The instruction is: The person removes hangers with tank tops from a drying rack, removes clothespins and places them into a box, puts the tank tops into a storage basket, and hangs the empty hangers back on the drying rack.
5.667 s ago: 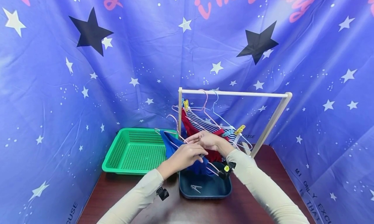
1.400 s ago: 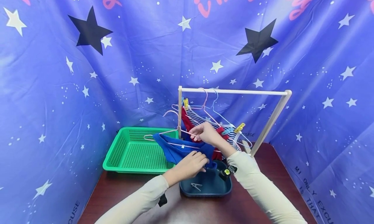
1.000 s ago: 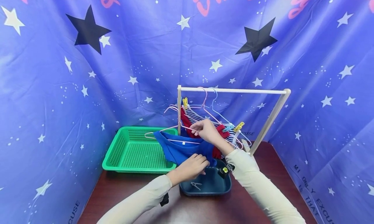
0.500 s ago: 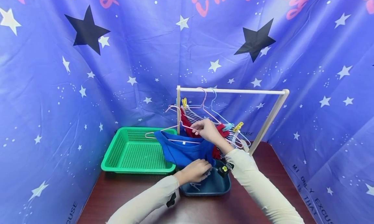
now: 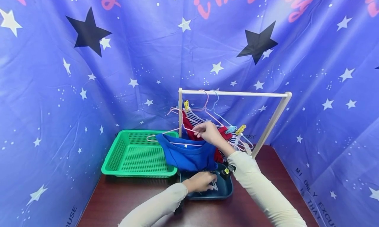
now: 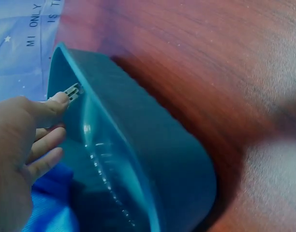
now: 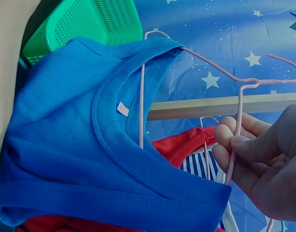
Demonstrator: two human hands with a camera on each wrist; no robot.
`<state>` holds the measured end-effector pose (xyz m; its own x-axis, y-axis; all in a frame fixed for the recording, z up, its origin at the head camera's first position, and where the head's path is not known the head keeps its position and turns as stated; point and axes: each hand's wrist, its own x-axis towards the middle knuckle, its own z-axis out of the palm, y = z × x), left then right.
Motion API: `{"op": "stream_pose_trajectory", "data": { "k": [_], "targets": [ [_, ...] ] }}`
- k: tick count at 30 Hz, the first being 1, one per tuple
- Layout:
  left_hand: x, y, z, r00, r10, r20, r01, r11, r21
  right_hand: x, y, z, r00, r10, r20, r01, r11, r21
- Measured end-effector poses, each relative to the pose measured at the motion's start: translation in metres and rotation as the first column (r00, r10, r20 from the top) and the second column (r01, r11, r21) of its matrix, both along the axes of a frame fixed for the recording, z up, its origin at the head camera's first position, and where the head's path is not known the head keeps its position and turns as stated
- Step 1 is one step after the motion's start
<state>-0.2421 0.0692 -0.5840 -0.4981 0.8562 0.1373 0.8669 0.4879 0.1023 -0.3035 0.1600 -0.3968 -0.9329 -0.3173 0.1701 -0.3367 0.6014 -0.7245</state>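
My right hand (image 5: 207, 132) pinches one arm of a pink wire hanger (image 7: 239, 111) between thumb and fingers. On that hanger hangs a blue tank top (image 5: 189, 156), its neckline and small white tag (image 7: 123, 109) facing the right wrist camera. Lower down, my left hand (image 5: 202, 182) is over a dark teal basin (image 5: 226, 187) and pinches a pale clothespin (image 6: 73, 92) near its inner wall. Part of the tank top's hem reaches into the basin in the left wrist view. The left hand covers part of the basin floor in the head view.
Behind stands a drying rack (image 5: 237, 93) with hung garments, red (image 5: 219, 154) and striped (image 5: 195, 118), with yellow clothespins (image 5: 242, 129) and blue ones (image 5: 231, 129). A green perforated basket (image 5: 139, 158) sits left on the brown table (image 5: 124, 200).
Both hands were together at the blue tank top earlier. My left hand has since moved down from its lower edge into the basin; the right stays on the hanger, almost still.
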Motion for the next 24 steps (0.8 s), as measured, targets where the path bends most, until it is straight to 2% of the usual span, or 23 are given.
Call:
{"op": "stream_pose_trajectory", "data": {
  "k": [7, 13, 24],
  "targets": [
    [0.001, 0.004, -0.009, 0.995, 0.052, 0.082, -0.049, 0.998, -0.032, -0.001, 0.002, -0.003, 1.000, 0.003, 0.019, -0.003, 1.000, -0.023],
    [-0.003, 0.005, -0.015, 0.993, 0.079, 0.083, -0.074, 0.995, -0.063, -0.002, 0.001, -0.004, 0.999, -0.006, 0.037, 0.006, 1.000, -0.017],
    [-0.011, 0.010, -0.011, 0.986, 0.131, 0.102, -0.113, 0.979, -0.169, 0.000, 0.000, -0.004, 1.000, -0.009, 0.016, 0.009, 1.000, -0.006]
  ]
}}
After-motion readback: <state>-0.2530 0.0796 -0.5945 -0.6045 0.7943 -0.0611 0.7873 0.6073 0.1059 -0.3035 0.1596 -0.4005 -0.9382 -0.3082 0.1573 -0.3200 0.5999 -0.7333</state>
